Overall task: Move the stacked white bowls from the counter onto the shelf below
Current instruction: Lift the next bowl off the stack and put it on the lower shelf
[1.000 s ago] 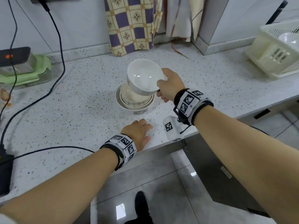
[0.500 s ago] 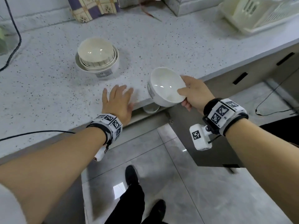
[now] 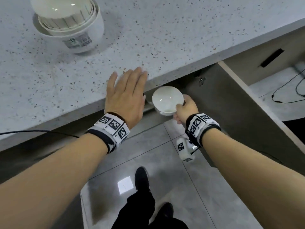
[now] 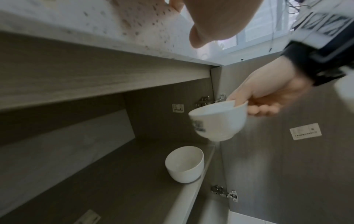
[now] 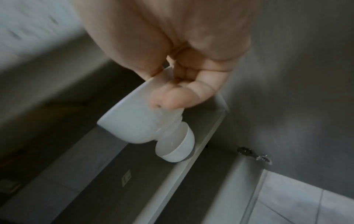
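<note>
While our left hand stays flat and open on the counter's front edge, our right hand has carried a white bowl down below it, pinching its rim. It now hangs above the bowl on the shelf, near that shelf's front edge. More stacked bowls remain near the counter's back edge.

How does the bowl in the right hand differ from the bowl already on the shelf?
The held bowl is off the shelf in the right hand, tilted; the shelf bowl rests near the front edge, untouched. The held bowl shows a dark printed label; none shows on the shelf bowl. Both are white and look empty.
</note>
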